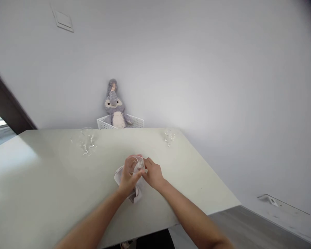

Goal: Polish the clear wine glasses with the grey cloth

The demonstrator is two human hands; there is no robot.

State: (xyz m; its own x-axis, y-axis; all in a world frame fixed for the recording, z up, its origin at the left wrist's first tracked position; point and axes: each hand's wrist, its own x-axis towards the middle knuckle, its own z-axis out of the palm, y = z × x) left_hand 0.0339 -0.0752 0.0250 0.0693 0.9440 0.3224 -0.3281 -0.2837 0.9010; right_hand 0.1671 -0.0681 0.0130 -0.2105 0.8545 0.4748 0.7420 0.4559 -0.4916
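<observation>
My left hand (pixel 129 174) is wrapped round a clear glass (pixel 137 163), its round rim facing up toward me. At the glass's right side, the fingers of my right hand (pixel 152 173) are bent and pressed together; what they grip, if anything, is hidden. A pale greyish cloth (pixel 118 175) hangs or lies beneath my hands, with a loose corner showing below my left wrist. Both hands are over the near middle of the pale table (pixel 181 207).
Several clear stemmed glasses (pixel 87 140) stand at the table's back left. More small glasses (pixel 169 136) are at the back right. Behind the far edge, a grey plush toy (pixel 114 105) sits in a white perforated basket (pixel 137 122) against the wall.
</observation>
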